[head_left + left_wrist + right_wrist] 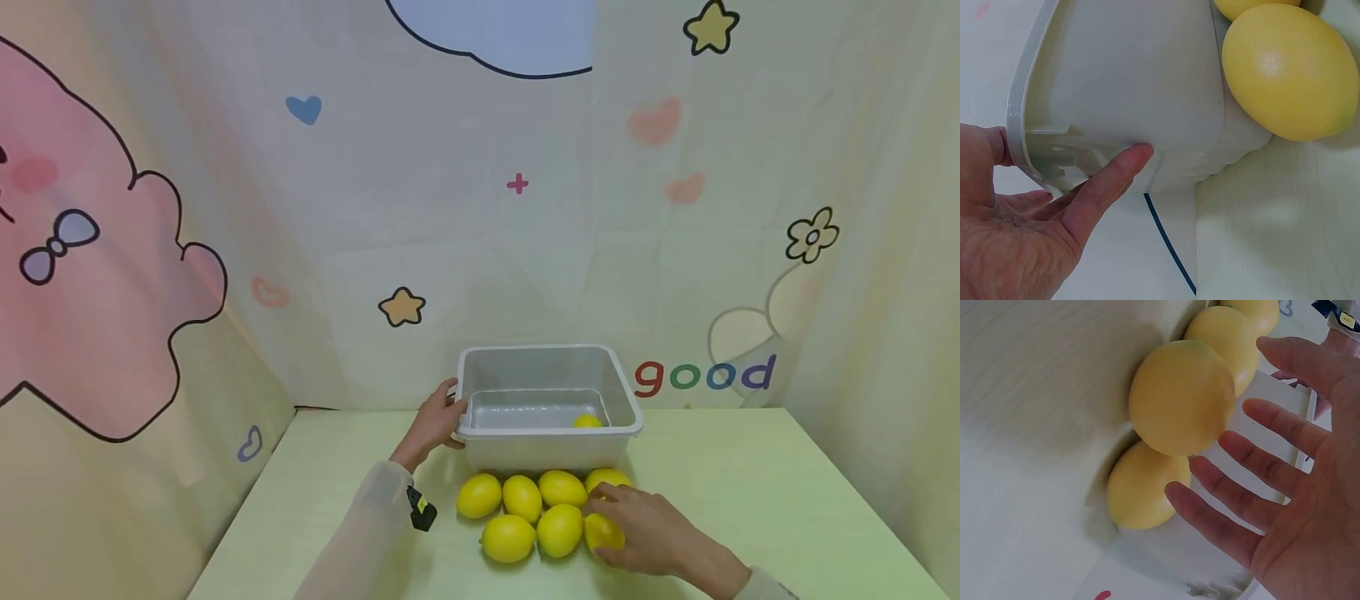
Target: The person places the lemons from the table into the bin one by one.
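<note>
Left hand (437,419): its fingers are grasping the white box (543,452) at the left end, by the rim and the outer wall.
Right hand (647,529): it is at the right end of the near row, over the near right lemon (602,533); the fingers are spread and released, and whether the tips touch this lemon, I cannot tell.
Lemons outside: seven, on the surface (712,475), in two rows at the near side of the box; four in the far row, three in the near row.
Lemon inside: one yellow lemon (587,422) lies in the box, toward the right and the near wall.
Left wrist: it carries a small black device (422,509).
Backdrop: a printed curtain (450,208) hangs behind the box.
</note>
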